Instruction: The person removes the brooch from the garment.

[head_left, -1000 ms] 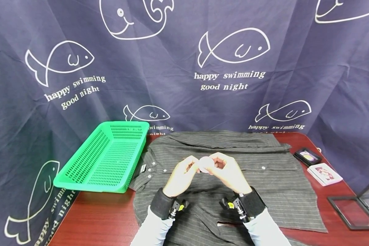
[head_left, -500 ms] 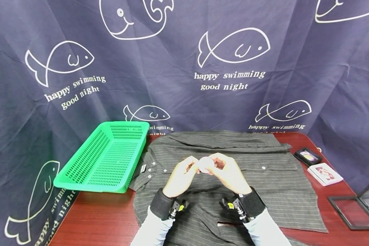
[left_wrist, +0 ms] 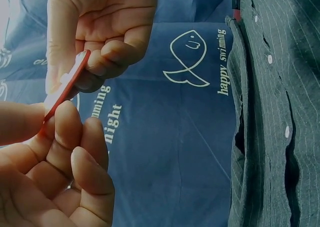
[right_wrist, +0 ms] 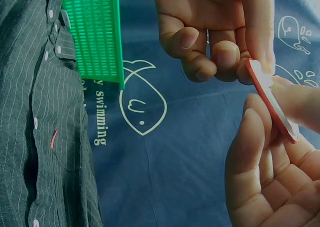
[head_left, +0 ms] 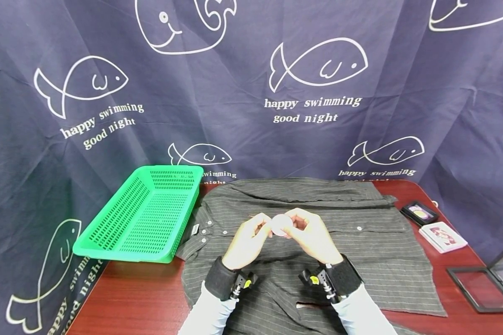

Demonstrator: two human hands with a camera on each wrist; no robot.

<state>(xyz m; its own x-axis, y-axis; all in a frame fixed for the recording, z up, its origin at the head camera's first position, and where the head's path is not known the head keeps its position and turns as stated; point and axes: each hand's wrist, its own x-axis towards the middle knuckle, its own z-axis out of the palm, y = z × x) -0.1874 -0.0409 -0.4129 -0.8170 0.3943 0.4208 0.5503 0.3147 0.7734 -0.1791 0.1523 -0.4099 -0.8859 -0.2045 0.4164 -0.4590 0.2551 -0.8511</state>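
A small round disc [head_left: 282, 224], pale on its face and red at its edge, is held up between my two hands. My left hand [head_left: 263, 228] pinches its left rim with thumb and fingertips. My right hand [head_left: 295, 225] pinches the right rim. They hover above a dark grey pinstriped shirt [head_left: 360, 246] spread flat on the table. In the left wrist view the disc [left_wrist: 65, 92] shows edge-on between my left fingers [left_wrist: 65, 132] and the right hand [left_wrist: 100, 32]. In the right wrist view the disc [right_wrist: 272, 102] sits between my right fingers [right_wrist: 260, 137] and the left hand [right_wrist: 215, 32].
A green plastic basket [head_left: 146, 214] stands at the table's left rear, beside the shirt collar. At the right lie a small black box [head_left: 419, 213], a card pack [head_left: 442, 236] and a black picture frame [head_left: 486, 281]. A navy fish-print curtain hangs behind the red-brown table [head_left: 142, 298].
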